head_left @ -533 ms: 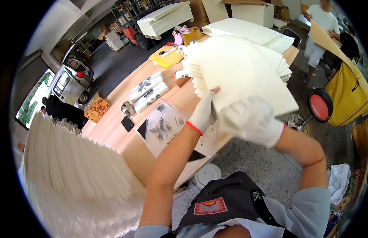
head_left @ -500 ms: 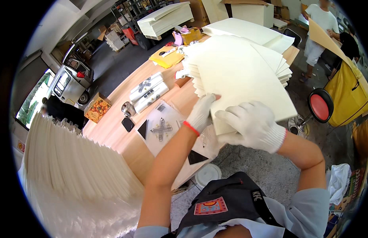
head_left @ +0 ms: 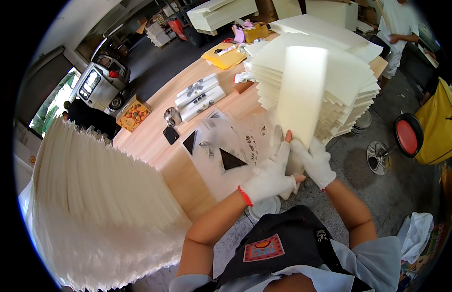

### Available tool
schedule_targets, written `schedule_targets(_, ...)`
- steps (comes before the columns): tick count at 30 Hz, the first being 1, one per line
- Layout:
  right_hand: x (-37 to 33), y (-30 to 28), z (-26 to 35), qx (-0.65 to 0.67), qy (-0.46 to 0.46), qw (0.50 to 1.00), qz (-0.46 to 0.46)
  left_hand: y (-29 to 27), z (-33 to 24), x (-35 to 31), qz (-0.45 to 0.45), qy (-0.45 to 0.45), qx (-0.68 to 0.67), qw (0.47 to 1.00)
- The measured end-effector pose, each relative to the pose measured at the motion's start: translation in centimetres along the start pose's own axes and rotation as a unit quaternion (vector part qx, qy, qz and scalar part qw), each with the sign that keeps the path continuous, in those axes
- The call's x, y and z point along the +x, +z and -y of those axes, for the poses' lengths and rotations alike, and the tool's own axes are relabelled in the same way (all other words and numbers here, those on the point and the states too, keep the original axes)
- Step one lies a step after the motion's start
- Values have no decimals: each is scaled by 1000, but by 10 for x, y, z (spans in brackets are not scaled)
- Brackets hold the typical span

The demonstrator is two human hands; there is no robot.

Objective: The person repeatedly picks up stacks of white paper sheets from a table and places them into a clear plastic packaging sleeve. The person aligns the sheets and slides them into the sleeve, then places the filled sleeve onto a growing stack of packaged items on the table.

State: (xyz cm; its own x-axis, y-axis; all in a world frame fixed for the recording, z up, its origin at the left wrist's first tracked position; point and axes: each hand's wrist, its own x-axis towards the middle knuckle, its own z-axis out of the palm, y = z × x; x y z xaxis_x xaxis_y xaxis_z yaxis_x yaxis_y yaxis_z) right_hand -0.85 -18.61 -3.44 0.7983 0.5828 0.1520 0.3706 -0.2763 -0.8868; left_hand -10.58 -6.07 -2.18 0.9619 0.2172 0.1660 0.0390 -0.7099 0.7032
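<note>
A cream foam-like sheet (head_left: 302, 90), bent over into a narrow upright band, stands between my hands at the table's near edge. My left hand (head_left: 272, 179), in a white knit glove with bare fingertips showing, closes on the band's lower left side. Gripping its lower right side is my right hand (head_left: 314, 163), also gloved. Parts of both hands' fingers are hidden by the sheet. Printed clear plastic bags (head_left: 235, 141) with dark triangles lie flat beside my left hand. Behind the band rises an uneven stack of cream sheets (head_left: 350, 80).
A tall pile of plastic-wrapped sheets (head_left: 99, 194) stands at left. On the table are silver rolls (head_left: 201, 100), a phone (head_left: 171, 135), a metal tin (head_left: 172, 117), a fruit-printed box (head_left: 134, 114) and a yellow envelope (head_left: 223, 57). A red-seated stool (head_left: 407, 134) stands right; another person (head_left: 398, 29) is beyond.
The wide sheet has left the top of the stack and is now bent into a narrow band. My hands have moved down and closer together, and the view has shifted.
</note>
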Motion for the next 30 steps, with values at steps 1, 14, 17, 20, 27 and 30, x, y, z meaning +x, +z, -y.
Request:
schedule_targets(1,5,-8,-19,-16,-20,1000,-9,-12,5,4,49,-54,-101,992)
schedule_targets(14,23,-12,30,-503,-247,744,363,-58,42,-50,63,-43,-181,980)
schedule_targets(17,27,-6,39,-431,-191,764,441,-14,29,-77,-34,41,-72,996)
schedule_targets(20,46,3,-31,-90,-18,857,507,34,65,-137,-139,-171,-247,944)
schedule_targets(27,28,100,-60,-389,-334,785,347,-6,29,-51,-147,3,-50,988)
schedule_targets(30,8,118,-54,-388,-352,797,302,0,14,-41,-158,64,59,984)
